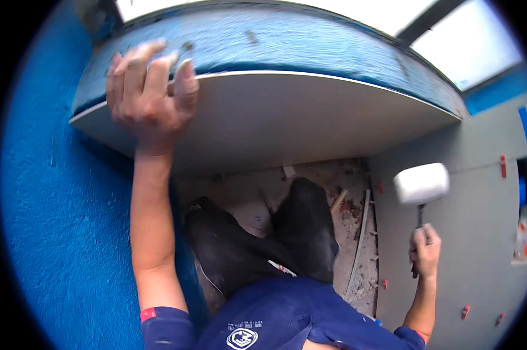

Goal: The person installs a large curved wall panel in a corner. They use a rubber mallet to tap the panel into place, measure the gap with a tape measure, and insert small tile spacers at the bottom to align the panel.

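L hand (149,108) is on the upper edge of a pale panel (298,116), nr its left end, fingers spread and lying over toward the blue ledge (298,41); contact w/ the ledge itself is hard to tell. R hand (427,251) is wrapped tight round the handle of a white-headed mallet (422,184), low & to the right. Hands are well apart.

Key relation: panel's long axis runs L–R along the ledge's near edge, from the ledge's left corner to nr its right corner. From the R hand, most of it lies up & to the left; L hand is the nearer one, already touching. Mallet head is up, away from the body, its long axis roughly crosswise to the handle. In this view it sits below the panel's right corner, w/ a gap; depth can't be judged.

Materials: panel is flat, smooth, matte, w/ a thin light rim. Ledge looks rough, paint worn & patchy. Blue wall (59,175) at left is coarse, bumpy paint. Grey wall (473,216) at right is smooth slabs w/ a straight joint & small red clips (503,165). Mallet head is blunt, approx. cylindrical, blurred; handle thin, dark. Floor (237,186) is dusty, w/ rubble (351,210) & a long pale strip (360,245) nr its right edge.
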A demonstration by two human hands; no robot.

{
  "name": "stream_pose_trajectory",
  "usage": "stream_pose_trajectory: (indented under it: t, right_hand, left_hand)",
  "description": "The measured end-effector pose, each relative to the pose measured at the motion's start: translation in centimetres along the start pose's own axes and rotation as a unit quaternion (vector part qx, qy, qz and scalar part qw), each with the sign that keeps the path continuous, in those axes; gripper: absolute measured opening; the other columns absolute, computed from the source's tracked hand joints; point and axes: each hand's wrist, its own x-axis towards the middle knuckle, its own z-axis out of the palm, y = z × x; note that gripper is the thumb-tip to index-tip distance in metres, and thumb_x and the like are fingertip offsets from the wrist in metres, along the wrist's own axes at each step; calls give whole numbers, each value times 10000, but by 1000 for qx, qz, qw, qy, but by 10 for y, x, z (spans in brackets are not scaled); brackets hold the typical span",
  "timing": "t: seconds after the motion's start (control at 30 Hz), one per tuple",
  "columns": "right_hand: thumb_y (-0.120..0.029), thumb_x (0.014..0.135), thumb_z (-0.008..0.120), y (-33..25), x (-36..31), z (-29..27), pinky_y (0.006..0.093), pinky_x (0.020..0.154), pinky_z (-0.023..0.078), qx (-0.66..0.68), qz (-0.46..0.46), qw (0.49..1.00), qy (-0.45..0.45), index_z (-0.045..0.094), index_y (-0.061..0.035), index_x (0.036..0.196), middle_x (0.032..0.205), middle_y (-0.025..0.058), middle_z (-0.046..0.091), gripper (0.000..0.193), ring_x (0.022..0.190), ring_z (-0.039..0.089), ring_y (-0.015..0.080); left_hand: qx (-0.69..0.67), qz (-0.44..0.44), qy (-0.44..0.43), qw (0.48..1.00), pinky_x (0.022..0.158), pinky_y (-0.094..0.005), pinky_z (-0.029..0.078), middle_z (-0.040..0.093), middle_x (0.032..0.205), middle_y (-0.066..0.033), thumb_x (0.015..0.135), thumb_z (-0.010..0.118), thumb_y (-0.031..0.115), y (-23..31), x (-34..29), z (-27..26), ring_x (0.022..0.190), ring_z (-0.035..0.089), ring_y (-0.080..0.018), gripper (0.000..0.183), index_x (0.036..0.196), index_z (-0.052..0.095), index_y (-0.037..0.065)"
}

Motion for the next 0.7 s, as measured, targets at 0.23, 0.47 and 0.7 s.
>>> stream_pose_trajectory:
  t: [0.23,0.47,0.7]
  right_hand:
    - [-336,935,693,32,130,99,384,571,456,-346,-55,907,-235,622,3,815,600,135,585,366,543,565,247]
    - [-396,928,675,122,232,177,498,711,526,-458,-194,776,-388,701,-36,941,741,205,681,361,768,683,415]
    - [-395,946,633,136,276,263,490,807,548,-495,-257,671,-488,698,-42,1004,826,164,726,363,881,707,373]
  left_hand:
    - [-45,2,239,970,1003,-390,424,481,1346,-218,980,555,412,-7,-52,31,1253,442,-311,448,1265,647,79]
    - [88,-37,156,983,1069,-444,390,320,1475,-303,1045,461,400,5,-136,46,1286,407,-385,623,1461,350,-50]
    - [51,-497,-21,866,1193,-519,243,198,1565,-366,1064,390,502,74,-270,39,1446,268,-487,791,1537,219,-108]
